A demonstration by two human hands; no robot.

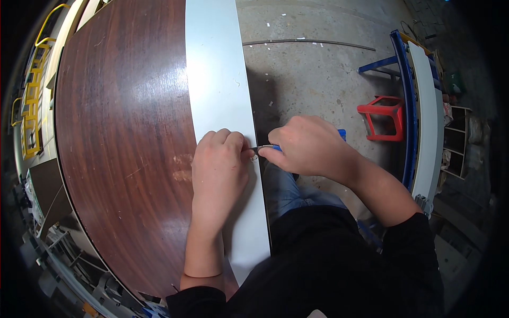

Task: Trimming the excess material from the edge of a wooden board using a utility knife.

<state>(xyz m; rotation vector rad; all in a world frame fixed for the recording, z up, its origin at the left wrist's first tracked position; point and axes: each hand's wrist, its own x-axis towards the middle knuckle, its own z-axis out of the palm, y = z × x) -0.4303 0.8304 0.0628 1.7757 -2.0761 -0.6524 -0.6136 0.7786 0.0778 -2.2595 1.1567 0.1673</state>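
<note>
Right hand (310, 144) now, fingers wrapped around a slim blue-handled tool (277, 148), working end at the edge of a long, glossy white panel (217, 69); left hand (217, 159) curls there, grip unclear; alongside, scuffed brown wood-grain bench (122, 132); farther off, a red stool (379, 109).

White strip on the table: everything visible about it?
The white strip is long, narrow and smooth, with a sheen; whether coated metal or laminate, I can't tell. It lies flat along the right side of the brown wood-grain tabletop, running from the picture's top edge toward the black shirt. The left hand rests on it about midway, and the tip of a blue-handled tool in the right hand is at its right edge.
</note>
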